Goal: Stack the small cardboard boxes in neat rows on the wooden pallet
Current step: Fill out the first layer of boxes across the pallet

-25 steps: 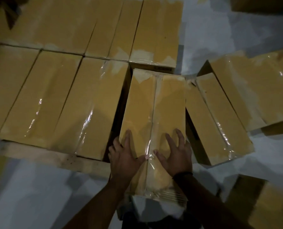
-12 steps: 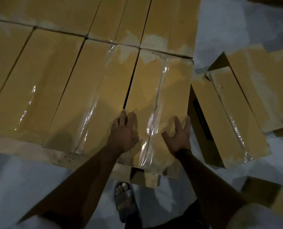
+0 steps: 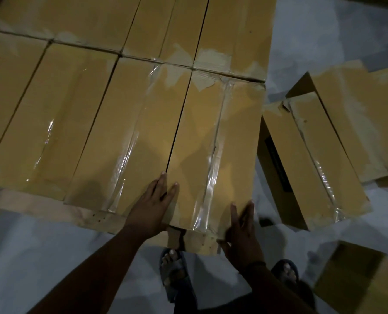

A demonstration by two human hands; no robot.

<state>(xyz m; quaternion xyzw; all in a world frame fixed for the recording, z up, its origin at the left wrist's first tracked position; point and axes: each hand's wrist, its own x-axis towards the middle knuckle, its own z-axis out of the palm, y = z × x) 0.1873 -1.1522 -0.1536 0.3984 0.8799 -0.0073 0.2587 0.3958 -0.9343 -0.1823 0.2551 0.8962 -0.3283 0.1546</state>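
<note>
**A:** Where is the long tan cardboard box with the clear tape strip (image 3: 215, 143)?

**B:** On the pale wooden pallet (image 3: 75, 214), at the right end of the near row. Its left side is tight against the neighbouring tan taped box (image 3: 132, 132).

**A:** And the left hand (image 3: 152, 207)?

**B:** It lies flat on the box's near left corner with straight fingers, gripping nothing. The fingertips (image 3: 163, 179) lie over the dark seam between the two boxes.

**A:** The right hand (image 3: 243, 234)?

**B:** Its fingers are also straight, pressed against the near right corner and pointing along the right edge. The thumb is in shadow under the box end. It seems uncurled, though the light is poor.

**A:** What lies beyond those right fingers?

**B:** Loose tan cardboard boxes (image 3: 313, 166) on the grey floor (image 3: 52, 257), just to the right, off the pallet. Below the wrists are sandalled feet (image 3: 175, 273).
</note>
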